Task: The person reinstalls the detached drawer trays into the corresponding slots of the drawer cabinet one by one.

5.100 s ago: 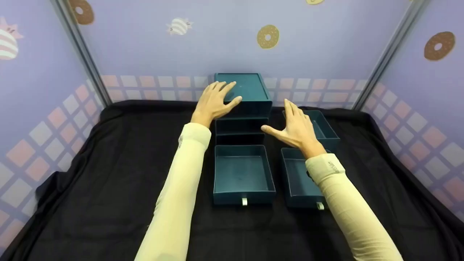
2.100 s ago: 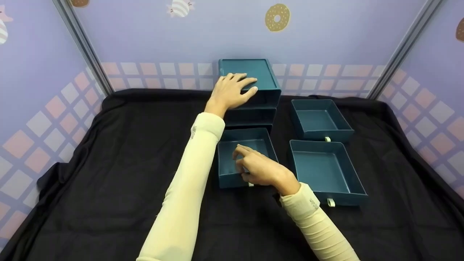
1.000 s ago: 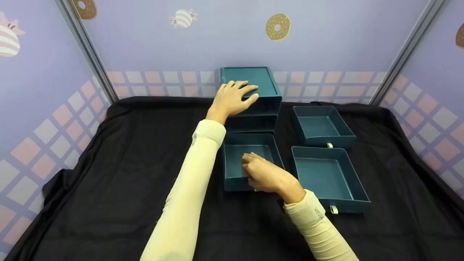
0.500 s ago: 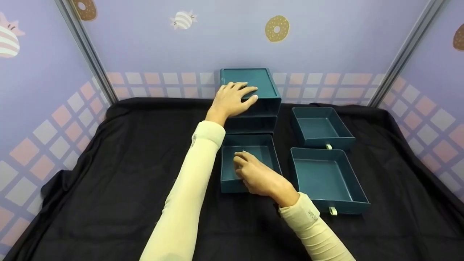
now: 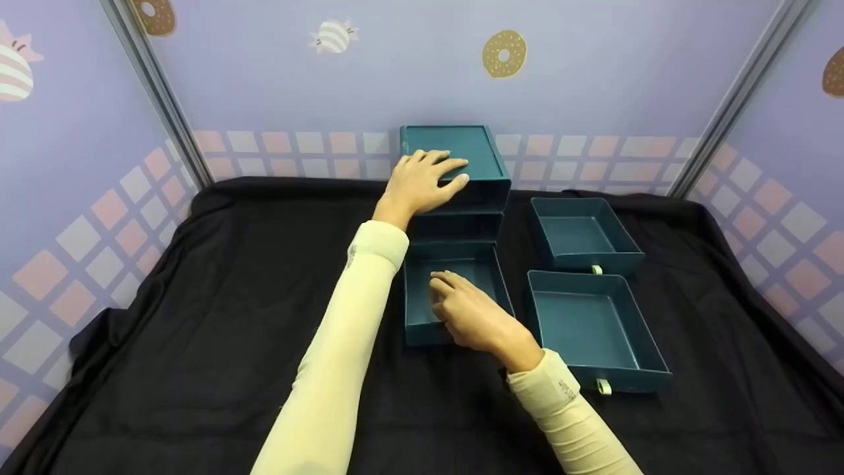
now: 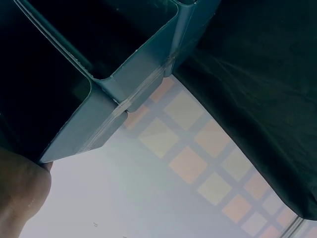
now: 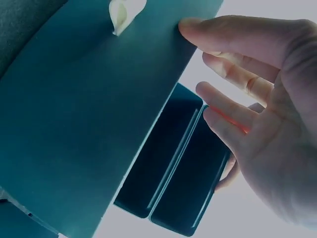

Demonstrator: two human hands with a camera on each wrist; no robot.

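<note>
My left hand rests with spread fingers on the top of a teal drawer cabinet, by its front left edge. The left wrist view shows the cabinet's side and its bare upper compartments. Below them, a teal drawer sticks out of the bottom slot. My right hand is at the drawer's front wall, its fingers loosely bent above the rim. In the right wrist view the thumb touches the drawer front, near a pale pull tab; the other fingertips stay apart from the wall.
Two more teal drawers stand on the black cloth at the right: a rear drawer and a front drawer, each with a pale tab. Patterned lilac wall panels surround the cloth at the back and sides.
My left hand has come down onto the cabinet top. My right hand has moved from the right-hand drawers to the bottom drawer, which has slid slightly further into the cabinet.
</note>
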